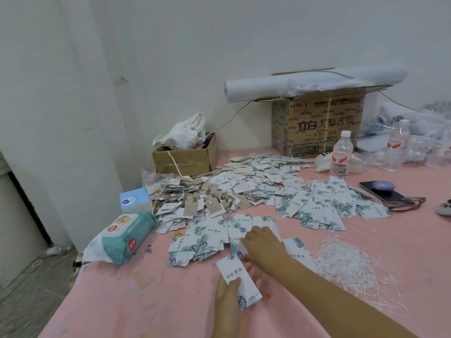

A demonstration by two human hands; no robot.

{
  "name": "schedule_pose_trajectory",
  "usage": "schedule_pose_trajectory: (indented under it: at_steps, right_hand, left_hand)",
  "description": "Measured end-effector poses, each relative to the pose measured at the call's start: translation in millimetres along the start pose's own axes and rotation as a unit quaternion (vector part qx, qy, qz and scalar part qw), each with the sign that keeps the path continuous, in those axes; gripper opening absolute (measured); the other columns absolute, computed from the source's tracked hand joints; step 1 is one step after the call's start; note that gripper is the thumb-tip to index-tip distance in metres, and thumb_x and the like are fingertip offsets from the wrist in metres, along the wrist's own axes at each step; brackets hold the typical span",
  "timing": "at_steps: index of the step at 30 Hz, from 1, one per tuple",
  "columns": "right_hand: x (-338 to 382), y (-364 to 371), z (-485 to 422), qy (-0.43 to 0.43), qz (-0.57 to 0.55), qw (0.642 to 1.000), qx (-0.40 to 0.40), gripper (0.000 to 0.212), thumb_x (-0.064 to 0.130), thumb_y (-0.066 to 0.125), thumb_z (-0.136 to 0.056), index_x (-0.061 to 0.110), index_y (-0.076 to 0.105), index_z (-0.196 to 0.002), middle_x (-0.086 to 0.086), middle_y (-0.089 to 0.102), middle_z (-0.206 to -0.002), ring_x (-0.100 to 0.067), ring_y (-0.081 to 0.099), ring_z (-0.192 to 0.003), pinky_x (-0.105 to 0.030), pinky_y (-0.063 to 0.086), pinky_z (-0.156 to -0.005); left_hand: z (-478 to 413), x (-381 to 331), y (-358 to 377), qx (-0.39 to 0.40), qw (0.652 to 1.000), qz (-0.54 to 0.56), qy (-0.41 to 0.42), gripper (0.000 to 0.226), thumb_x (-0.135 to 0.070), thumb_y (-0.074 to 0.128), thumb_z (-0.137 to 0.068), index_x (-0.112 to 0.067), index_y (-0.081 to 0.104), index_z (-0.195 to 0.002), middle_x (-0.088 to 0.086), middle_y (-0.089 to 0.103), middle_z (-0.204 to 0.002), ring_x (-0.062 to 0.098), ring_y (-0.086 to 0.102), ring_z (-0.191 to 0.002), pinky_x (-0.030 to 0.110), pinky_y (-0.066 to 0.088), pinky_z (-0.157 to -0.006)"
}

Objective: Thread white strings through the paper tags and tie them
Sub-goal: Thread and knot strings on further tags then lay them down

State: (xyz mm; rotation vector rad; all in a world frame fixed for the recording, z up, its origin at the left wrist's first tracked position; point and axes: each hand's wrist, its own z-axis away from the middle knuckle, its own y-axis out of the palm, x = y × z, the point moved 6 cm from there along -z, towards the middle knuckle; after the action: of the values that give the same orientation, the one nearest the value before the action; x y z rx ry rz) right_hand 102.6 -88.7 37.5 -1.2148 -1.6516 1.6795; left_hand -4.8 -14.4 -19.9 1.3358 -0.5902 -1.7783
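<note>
Two hands are busy in the lower middle of the frame. The left hand (230,298) grips one tag (240,280), thumb pressed on its printed face and fingers curled underneath, and holds it tilted just over the pink table (136,301). The right hand (262,241) reaches in from the lower right and lies palm down on the loose tags (210,240) spread at centre. Its fingertips are hidden against the paper, so I cannot tell whether it pinches one or only touches.

Right of that forearm, at lower right, lies the heap of white strings (346,264), apart from the tag in the left hand. More leaf-print tags (324,203) fan out at centre right. A mound of strung tags (195,198) sits above centre, to the left.

Along the table's left edge is a pack of wipes (124,237), with a tissue box (135,200) just behind it. In the upper middle, a small carton (188,159) stands open with white cloth bulging out. At upper right, a big carton (317,123) carries a roll of paper (256,90) across its top. A water bottle (341,154) stands in front of it, and a phone (380,191) lies further right.
</note>
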Motion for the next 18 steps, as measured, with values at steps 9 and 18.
schedule_pose_trajectory:
  at_steps: [9, 18]
  right_hand:
    - [-0.6, 10.9, 4.2, -0.001, -0.042, 0.999, 0.013, 0.059, 0.04, 0.043, -0.098, 0.009, 0.028, -0.145, -0.009, 0.026, -0.156, -0.022, 0.016, -0.146, -0.042, 0.009, -0.118]
    - [2.8, 4.7, 13.7, -0.092, 0.024, 0.994, -0.048, 0.04, 0.021, 0.049, -0.096, 0.012, 0.045, -0.135, -0.008, 0.058, -0.128, -0.024, 0.051, -0.12, -0.034, 0.032, -0.106]
  left_hand:
    - [5.1, -1.1, 4.9, 0.013, 1.0, 0.009, 0.002, 0.034, 0.009, 0.036, -0.096, -0.003, 0.055, -0.122, 0.021, 0.073, -0.093, 0.029, 0.074, -0.075, 0.042, 0.061, -0.056]
    - [2.7, -0.8, 2.1, -0.008, 1.0, -0.005, 0.003, 0.03, 0.007, 0.038, -0.097, -0.006, 0.057, -0.117, 0.019, 0.074, -0.089, 0.031, 0.071, -0.08, 0.042, 0.061, -0.057]
